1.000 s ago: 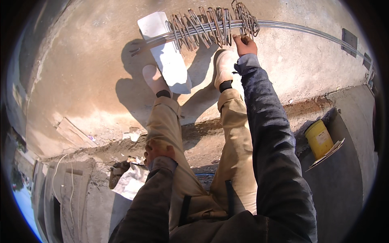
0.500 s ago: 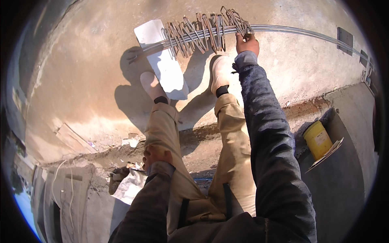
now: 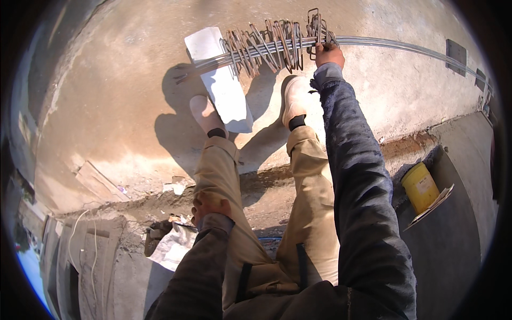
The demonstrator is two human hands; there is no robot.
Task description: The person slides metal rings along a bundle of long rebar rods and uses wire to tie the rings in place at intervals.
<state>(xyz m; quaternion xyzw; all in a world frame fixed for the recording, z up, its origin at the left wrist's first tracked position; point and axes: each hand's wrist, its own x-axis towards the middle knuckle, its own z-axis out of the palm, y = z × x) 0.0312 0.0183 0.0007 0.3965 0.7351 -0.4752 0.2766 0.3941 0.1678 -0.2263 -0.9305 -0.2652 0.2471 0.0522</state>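
Observation:
A bundle of long steel bars [image 3: 384, 44] runs from left to right at the far side, its left part crossing over a long white block [image 3: 230, 101]. Bent steel stirrups [image 3: 261, 49] are strung around the bars in a row. At the right end of that row, my right hand [image 3: 329, 55] is closed on a few stirrups [image 3: 316, 20] that stand upright around the bars. My left hand [image 3: 209, 208] rests on my left leg near the knee, its fingers loosely bent and apart, with nothing seen in it.
My shoes [image 3: 294, 98] stand close to the block and the bars. A yellow bucket [image 3: 420, 188] is at the right with a thin flat board beside it. Near my left forearm lies a whitish sack [image 3: 175, 246]. A broken ledge edge [image 3: 394, 146] crosses below the concrete slab.
The stirrups at my right hand have swung from leaning to more upright and now stand apart from the row. My left hand has stayed on my leg.

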